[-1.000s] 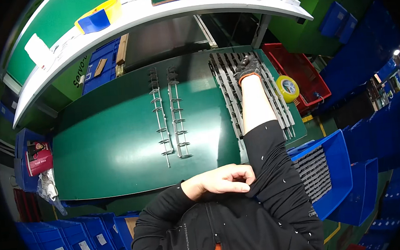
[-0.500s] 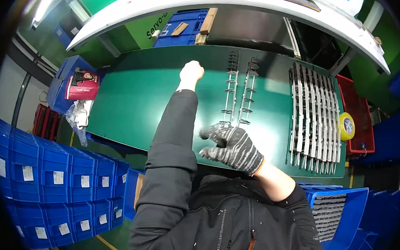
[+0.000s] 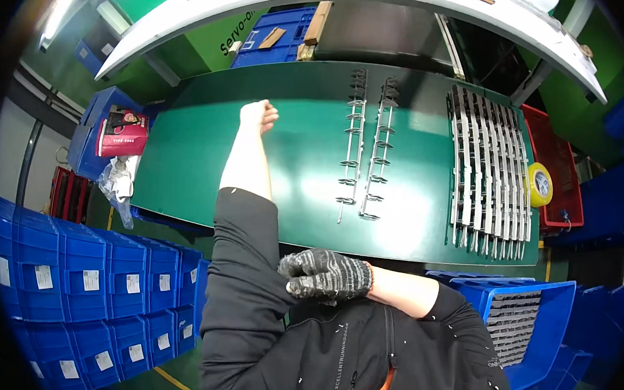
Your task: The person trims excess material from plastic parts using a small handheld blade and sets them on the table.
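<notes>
My left hand (image 3: 259, 117) is bare and held out over the green table (image 3: 202, 152), its fingers curled in with nothing seen in them. The black jacket sleeve (image 3: 246, 224) on that arm sits bunched below the elbow, leaving the forearm bare. At the sleeve near my body is my right hand (image 3: 327, 274), in a grey-and-black knitted glove. Its fingers are closed against the sleeve's cloth. Two long metal rails with dark curved fins, a left one (image 3: 352, 146) and a right one (image 3: 379, 148), lie side by side on the table, apart from both hands.
Several similar rails (image 3: 493, 173) lie in a row at the table's right, beside a yellow tape roll (image 3: 539, 184) and a red bin (image 3: 557, 173). Blue crates (image 3: 91, 266) are stacked at left. A blue box (image 3: 534, 324) of grey parts stands at lower right. A white shelf (image 3: 243, 7) overhangs the back.
The left sleeve has slid from the wrist up the forearm. My right hand has moved down and left to the sleeve and closed. My left hand has shifted left.
</notes>
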Available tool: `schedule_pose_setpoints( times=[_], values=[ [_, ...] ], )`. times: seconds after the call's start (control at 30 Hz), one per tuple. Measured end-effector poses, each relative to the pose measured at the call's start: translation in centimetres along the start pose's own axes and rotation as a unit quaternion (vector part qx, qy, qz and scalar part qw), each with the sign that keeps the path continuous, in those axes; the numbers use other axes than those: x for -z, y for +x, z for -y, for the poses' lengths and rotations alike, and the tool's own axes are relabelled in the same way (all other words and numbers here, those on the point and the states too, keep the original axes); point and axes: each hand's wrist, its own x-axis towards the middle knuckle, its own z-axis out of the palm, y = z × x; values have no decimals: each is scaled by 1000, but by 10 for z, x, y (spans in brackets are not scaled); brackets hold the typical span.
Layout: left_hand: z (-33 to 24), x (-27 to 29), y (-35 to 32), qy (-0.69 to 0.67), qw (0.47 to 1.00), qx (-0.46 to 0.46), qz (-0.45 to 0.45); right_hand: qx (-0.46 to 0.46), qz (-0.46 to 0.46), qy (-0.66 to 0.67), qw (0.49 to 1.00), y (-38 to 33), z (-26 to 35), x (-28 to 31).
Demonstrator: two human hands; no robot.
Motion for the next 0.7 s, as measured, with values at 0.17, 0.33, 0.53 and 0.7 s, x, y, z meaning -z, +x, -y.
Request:
schedule_pose_setpoints(
  times=[0.17, 0.33, 0.53, 0.7],
  values=[
    [-15, -21, -8, -92, 994, -58, 11, 186, -24, -164, 968, 5, -29, 14],
    [54, -89, -62, 297, 853, -417, 101, 75, -225, 222, 946, -41, -87, 46],
    [113, -143, -132, 449, 771, -412, 182, 60, -418, 351, 836, -90, -155, 56],
    [136, -120, -170, 443, 771, -429, 158, 107, -430, 490, 751, -109, -182, 56]
  ],
)
